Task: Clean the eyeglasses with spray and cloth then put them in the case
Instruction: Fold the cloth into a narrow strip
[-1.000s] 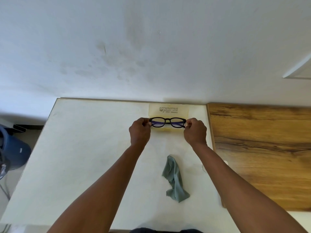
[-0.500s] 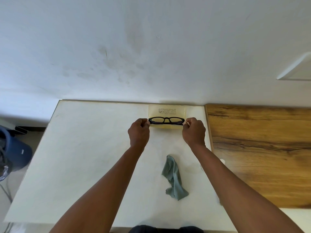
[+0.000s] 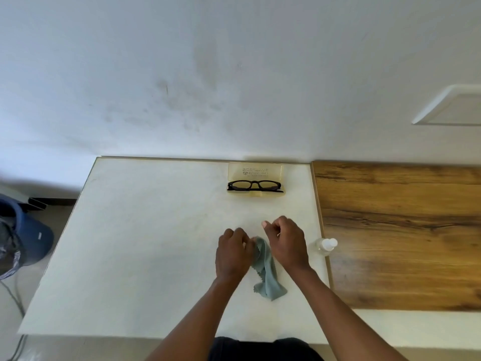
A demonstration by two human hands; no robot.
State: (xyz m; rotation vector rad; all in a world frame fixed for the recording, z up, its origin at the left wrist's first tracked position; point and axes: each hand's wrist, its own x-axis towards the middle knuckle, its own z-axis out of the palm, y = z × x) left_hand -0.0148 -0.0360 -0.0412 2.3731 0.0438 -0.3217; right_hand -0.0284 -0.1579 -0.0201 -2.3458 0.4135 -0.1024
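The black-framed eyeglasses lie folded in the open yellowish case at the back of the white table, with no hand on them. A grey-green cloth lies crumpled near the table's front. My left hand pinches the cloth's upper end. My right hand sits against the cloth's right side with fingers curled and the thumb up. Its palm hides whether it grips the cloth. A small clear spray bottle lies just right of my right hand.
A brown wooden surface adjoins the white table on the right, and the bottle lies at the seam. A white wall runs behind the table. A dark blue bin stands on the floor to the left.
Both hands have let go of the eyeglasses, which now rest in the case. The hands have drawn back toward me to the cloth, and the left hand has taken hold of it.
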